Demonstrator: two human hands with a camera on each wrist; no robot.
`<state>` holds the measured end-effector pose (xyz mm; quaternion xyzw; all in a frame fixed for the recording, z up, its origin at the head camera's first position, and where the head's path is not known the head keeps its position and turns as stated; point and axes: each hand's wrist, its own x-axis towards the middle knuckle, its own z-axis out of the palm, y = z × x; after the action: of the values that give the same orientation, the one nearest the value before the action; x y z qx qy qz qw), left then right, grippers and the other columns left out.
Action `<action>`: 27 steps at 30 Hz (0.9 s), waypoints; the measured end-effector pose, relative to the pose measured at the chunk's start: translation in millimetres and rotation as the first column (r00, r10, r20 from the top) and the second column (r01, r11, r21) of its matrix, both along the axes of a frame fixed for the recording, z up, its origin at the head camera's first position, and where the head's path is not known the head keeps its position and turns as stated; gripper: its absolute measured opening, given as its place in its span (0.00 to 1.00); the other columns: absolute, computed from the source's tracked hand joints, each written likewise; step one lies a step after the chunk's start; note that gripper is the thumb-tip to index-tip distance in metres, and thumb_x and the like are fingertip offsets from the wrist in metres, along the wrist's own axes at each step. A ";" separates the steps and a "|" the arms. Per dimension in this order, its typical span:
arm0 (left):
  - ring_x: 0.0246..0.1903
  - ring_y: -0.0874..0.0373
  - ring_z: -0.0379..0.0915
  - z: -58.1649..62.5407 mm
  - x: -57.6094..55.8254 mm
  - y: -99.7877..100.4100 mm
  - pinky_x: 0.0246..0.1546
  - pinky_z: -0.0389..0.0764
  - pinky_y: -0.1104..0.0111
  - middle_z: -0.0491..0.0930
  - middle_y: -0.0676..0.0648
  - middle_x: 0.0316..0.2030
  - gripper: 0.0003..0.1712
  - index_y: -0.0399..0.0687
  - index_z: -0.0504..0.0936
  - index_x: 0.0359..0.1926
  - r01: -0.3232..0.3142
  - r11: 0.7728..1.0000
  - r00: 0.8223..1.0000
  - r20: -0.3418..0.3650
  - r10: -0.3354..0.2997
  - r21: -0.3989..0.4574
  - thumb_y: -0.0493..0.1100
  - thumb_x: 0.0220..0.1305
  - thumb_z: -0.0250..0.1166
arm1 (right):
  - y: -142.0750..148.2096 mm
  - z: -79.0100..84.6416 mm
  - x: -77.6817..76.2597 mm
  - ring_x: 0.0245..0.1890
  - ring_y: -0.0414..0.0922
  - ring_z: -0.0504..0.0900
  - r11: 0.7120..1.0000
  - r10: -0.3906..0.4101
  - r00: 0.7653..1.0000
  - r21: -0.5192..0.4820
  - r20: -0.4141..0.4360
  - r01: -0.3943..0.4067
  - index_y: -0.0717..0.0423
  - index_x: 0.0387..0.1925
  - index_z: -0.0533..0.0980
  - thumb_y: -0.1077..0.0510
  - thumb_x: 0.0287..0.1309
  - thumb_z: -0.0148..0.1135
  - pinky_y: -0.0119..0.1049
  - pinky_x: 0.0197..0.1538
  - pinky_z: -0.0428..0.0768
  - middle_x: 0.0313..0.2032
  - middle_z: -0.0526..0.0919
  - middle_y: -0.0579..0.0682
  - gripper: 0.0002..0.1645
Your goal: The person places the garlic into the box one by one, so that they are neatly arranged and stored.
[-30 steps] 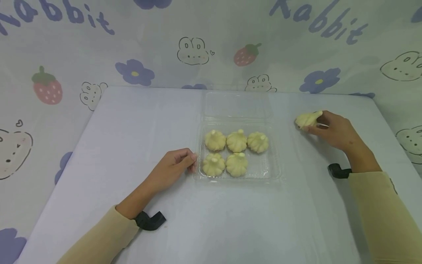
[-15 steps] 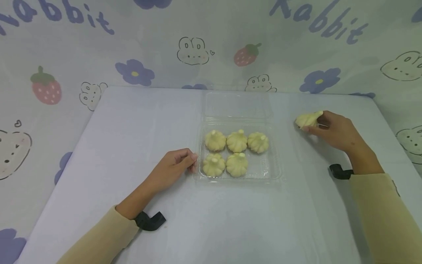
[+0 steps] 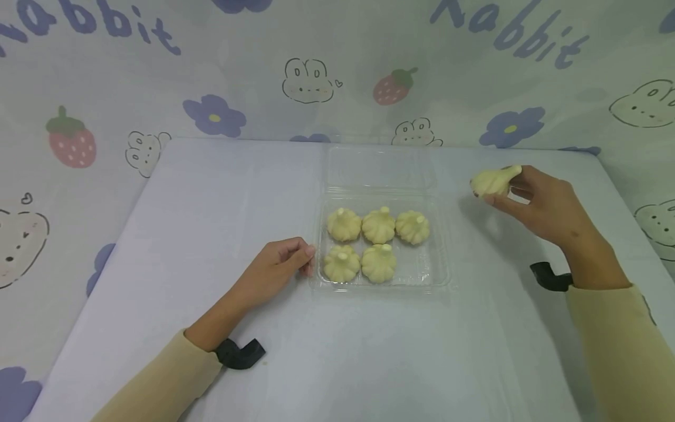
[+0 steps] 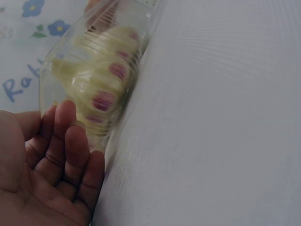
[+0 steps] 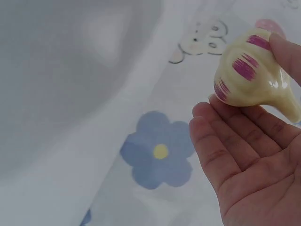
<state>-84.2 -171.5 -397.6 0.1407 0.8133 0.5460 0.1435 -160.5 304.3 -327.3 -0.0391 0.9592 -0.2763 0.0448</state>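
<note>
My right hand [image 3: 548,205] pinches a garlic bulb [image 3: 491,183] between thumb and fingers, raised over the table's right side with a shadow below. Purple streaks and a glossy skin show on this garlic in the right wrist view, its stem pointing back toward the palm. At the left edge of a clear plastic container [image 3: 422,269], my left hand [image 3: 271,272] pinches the rim with thumb and curled fingers. Several more garlic bulbs [image 3: 378,262] sit inside: three in the back row, two in front, with the front right spot bare.
The container's clear lid [image 3: 379,167] lies open toward the back. A white cloth [image 3: 237,193] covers the table, and a patterned curtain [image 3: 337,35] with rabbits and strawberries hangs behind it. Black wrist mounts [image 3: 239,353] stick out from both wrists.
My right hand has lifted the garlic bulb up from the table and slightly back, its shadow now farther from it. The left hand and the container have stayed in place.
</note>
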 end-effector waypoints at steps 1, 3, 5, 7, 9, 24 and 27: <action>0.36 0.52 0.77 -0.1 0.0 0.0 0.41 0.78 0.64 0.81 0.49 0.30 0.19 0.48 0.82 0.33 0.000 1.000 1.000 0.002 0.000 0.002 0.51 0.82 0.57 | -2.5 2.2 1.5 0.67 0.71 0.72 1.000 0.002 1.000 -0.002 -0.007 -0.002 0.60 0.69 0.69 0.36 0.66 0.69 0.70 0.62 0.70 0.68 0.72 0.68 0.43; 0.36 0.52 0.77 -0.2 -0.2 0.2 0.41 0.79 0.64 0.81 0.49 0.30 0.19 0.48 0.82 0.33 0.001 1.000 1.000 0.004 -0.001 0.004 0.51 0.82 0.57 | -7.1 6.7 4.9 0.66 0.71 0.72 1.000 0.006 1.000 -0.001 -0.021 -0.006 0.59 0.68 0.69 0.36 0.66 0.70 0.70 0.62 0.70 0.68 0.73 0.67 0.43; 0.36 0.52 0.77 -0.4 -0.2 0.2 0.42 0.79 0.63 0.82 0.49 0.30 0.19 0.48 0.82 0.33 0.001 1.000 1.000 0.005 -0.001 0.005 0.51 0.82 0.57 | -11.5 11.2 8.8 0.66 0.71 0.73 1.000 0.014 0.999 0.003 -0.041 -0.014 0.59 0.68 0.70 0.37 0.66 0.70 0.70 0.62 0.70 0.68 0.73 0.66 0.42; 0.36 0.52 0.77 -0.5 -0.3 0.2 0.42 0.79 0.64 0.81 0.49 0.30 0.19 0.48 0.82 0.33 0.001 1.000 1.000 0.003 -0.001 0.004 0.51 0.82 0.57 | -15.7 15.2 13.1 0.65 0.71 0.74 1.000 0.025 0.997 0.002 -0.067 -0.025 0.59 0.68 0.70 0.38 0.66 0.71 0.69 0.62 0.70 0.68 0.74 0.65 0.41; 0.36 0.52 0.77 -0.6 -0.3 0.1 0.41 0.78 0.64 0.81 0.49 0.30 0.19 0.48 0.82 0.33 0.000 1.000 1.000 0.002 0.000 0.003 0.51 0.82 0.57 | -19.7 18.7 17.4 0.64 0.71 0.75 0.999 0.041 0.994 0.000 -0.097 -0.041 0.58 0.68 0.71 0.40 0.65 0.72 0.69 0.62 0.70 0.67 0.75 0.64 0.39; 0.36 0.52 0.77 0.5 0.0 0.0 0.41 0.78 0.64 0.81 0.49 0.30 0.19 0.49 0.82 0.32 -0.003 1.000 1.000 0.003 0.003 0.004 0.51 0.82 0.57 | -52.5 35.5 53.1 0.59 0.64 0.82 0.965 0.261 0.926 0.063 -0.273 -0.254 0.51 0.65 0.75 0.54 0.58 0.79 0.65 0.55 0.76 0.59 0.84 0.51 0.35; 0.36 0.52 0.77 1.5 0.0 0.1 0.41 0.78 0.64 0.82 0.49 0.30 0.19 0.49 0.82 0.32 -0.002 1.000 1.000 0.004 0.001 0.004 0.52 0.81 0.57 | -58.8 36.9 59.8 0.59 0.60 0.82 0.953 0.303 0.908 0.071 -0.289 -0.296 0.51 0.64 0.76 0.58 0.57 0.80 0.61 0.56 0.77 0.57 0.84 0.48 0.35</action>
<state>-84.2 -171.5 -396.0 0.1393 0.8120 0.5481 0.1444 -100.7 245.6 -290.4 -0.2261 0.9411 -0.2446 -0.0571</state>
